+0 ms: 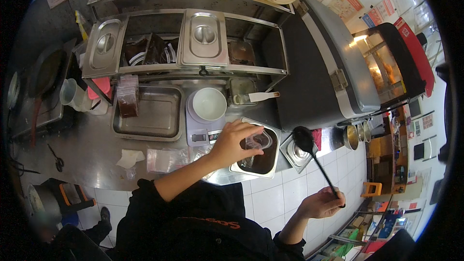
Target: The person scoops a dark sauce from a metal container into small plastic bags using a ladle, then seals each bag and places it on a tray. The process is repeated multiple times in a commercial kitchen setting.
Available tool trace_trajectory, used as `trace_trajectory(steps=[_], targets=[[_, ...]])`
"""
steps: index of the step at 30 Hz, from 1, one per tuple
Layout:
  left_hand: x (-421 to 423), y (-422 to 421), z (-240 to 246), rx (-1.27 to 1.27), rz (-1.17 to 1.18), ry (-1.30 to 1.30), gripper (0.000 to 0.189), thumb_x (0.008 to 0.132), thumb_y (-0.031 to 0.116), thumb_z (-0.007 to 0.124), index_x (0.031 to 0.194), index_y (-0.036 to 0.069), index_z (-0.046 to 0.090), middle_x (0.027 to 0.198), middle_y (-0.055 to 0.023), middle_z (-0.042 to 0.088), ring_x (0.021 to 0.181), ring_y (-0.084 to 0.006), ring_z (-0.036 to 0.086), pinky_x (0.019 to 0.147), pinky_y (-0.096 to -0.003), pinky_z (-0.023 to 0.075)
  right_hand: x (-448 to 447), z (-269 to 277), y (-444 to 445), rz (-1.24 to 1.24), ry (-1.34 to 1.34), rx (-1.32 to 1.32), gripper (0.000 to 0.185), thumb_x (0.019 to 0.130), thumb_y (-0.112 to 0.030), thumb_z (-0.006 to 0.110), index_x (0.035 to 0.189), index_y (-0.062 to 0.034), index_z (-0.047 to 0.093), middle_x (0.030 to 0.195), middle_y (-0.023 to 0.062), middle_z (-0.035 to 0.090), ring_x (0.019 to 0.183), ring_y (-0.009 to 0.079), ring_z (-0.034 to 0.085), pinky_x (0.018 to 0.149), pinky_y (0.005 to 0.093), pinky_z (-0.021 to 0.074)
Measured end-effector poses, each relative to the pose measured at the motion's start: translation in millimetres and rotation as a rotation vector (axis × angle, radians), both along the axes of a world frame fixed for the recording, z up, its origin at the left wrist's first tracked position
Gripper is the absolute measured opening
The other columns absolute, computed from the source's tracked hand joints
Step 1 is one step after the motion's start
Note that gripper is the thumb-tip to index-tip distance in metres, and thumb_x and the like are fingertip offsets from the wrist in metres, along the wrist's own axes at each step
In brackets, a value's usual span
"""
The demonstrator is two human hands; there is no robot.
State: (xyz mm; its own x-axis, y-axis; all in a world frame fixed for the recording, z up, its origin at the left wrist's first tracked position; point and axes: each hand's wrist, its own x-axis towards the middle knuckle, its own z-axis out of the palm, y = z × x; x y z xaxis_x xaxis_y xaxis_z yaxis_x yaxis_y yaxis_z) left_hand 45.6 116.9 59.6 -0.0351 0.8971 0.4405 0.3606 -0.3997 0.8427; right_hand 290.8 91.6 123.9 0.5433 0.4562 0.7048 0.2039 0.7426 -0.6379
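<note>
My left hand (235, 143) holds a clear plastic bag (255, 145), its mouth spread by thumb and fingers, over a steel pan of dark brown sauce (262, 163). My right hand (322, 203) grips the handle end of a black ladle (303, 139), whose bowl is to the right of the pan, above a steel lid (297, 156). Behind my left hand a white bowl (209, 104) sits on a digital scale (197, 136). Flat clear bags (166, 160) lie on the counter to the left.
A steel tray (159, 116) holds a stack of filled brown packets (128, 98). A brush (262, 96) rests on a small pan (242, 88). Scissors (57, 159) lie at the left. A shelf rack (195, 70) stands behind, a large dark box (308, 69) at the right. A person's foot (105, 214) shows lower left.
</note>
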Motion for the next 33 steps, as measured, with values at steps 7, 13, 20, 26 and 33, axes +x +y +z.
trace_trajectory(steps=[7, 13, 20, 26, 33], targets=[[-77.9, 36.1, -16.5, 0.022, 0.149, 0.336, 0.052, 0.065, 0.026, 0.077, 0.113, 0.012, 0.062, 0.108, -0.0038, 0.063, 0.102, -0.0246, 0.053, 0.092, -0.0388, 0.0367, 15.8, -41.7, 12.4, -0.093, -0.11, -0.318, 0.037, 0.098, -0.035, 0.039, 0.089, -0.0012, 0.052, 0.068, 0.0104, 0.059, 0.056, 0.0119, 0.054, 0.045, 0.02, 0.0384], [-107.8, 51.2, -39.4, -0.153, -0.055, 0.582, 0.049, 0.067, 0.03, 0.075, 0.112, 0.014, 0.062, 0.105, -0.0058, 0.063, 0.097, -0.0252, 0.054, 0.09, -0.0379, 0.038, 16.5, -102.3, 17.1, 0.218, -0.198, -0.716, 0.034, 0.097, -0.032, 0.044, 0.093, 0.0, 0.057, 0.076, 0.011, 0.064, 0.066, 0.0122, 0.06, 0.048, 0.0199, 0.042], [-83.1, 38.8, -44.0, -0.07, 0.194, 0.846, 0.022, 0.074, 0.028, 0.068, 0.082, 0.01, 0.059, 0.085, -0.0024, 0.059, 0.083, -0.0216, 0.055, 0.074, -0.0357, 0.0381, 16.5, -102.7, 49.2, 0.159, -0.723, -0.968, 0.038, 0.093, -0.028, 0.05, 0.113, 0.0031, 0.057, 0.103, 0.0142, 0.064, 0.091, 0.0247, 0.059, 0.087, 0.0367, 0.043], [-83.3, 31.8, -34.5, 0.136, 0.148, 0.652, 0.01, 0.081, 0.015, 0.06, 0.08, 0.006, 0.056, 0.087, -0.004, 0.059, 0.082, -0.0207, 0.058, 0.074, -0.0351, 0.0404, -55.6, -61.8, 75.8, 0.3, -0.788, -0.621, 0.026, 0.082, -0.006, 0.061, 0.109, -0.0043, 0.059, 0.114, 0.0123, 0.057, 0.1, 0.0245, 0.055, 0.082, 0.0352, 0.0445], [-85.4, -27.2, 2.2, -0.169, -0.098, -0.47, 0.011, 0.09, 0.01, 0.055, 0.085, 0.0, 0.053, 0.086, -0.0084, 0.062, 0.081, -0.0153, 0.062, 0.069, -0.0294, 0.0505, -152.3, -45.5, 70.9, 1.222, -0.329, -0.789, 0.015, 0.084, -0.009, 0.065, 0.093, 0.0021, 0.059, 0.082, 0.0053, 0.064, 0.071, 0.0086, 0.058, 0.066, 0.0221, 0.0463]])
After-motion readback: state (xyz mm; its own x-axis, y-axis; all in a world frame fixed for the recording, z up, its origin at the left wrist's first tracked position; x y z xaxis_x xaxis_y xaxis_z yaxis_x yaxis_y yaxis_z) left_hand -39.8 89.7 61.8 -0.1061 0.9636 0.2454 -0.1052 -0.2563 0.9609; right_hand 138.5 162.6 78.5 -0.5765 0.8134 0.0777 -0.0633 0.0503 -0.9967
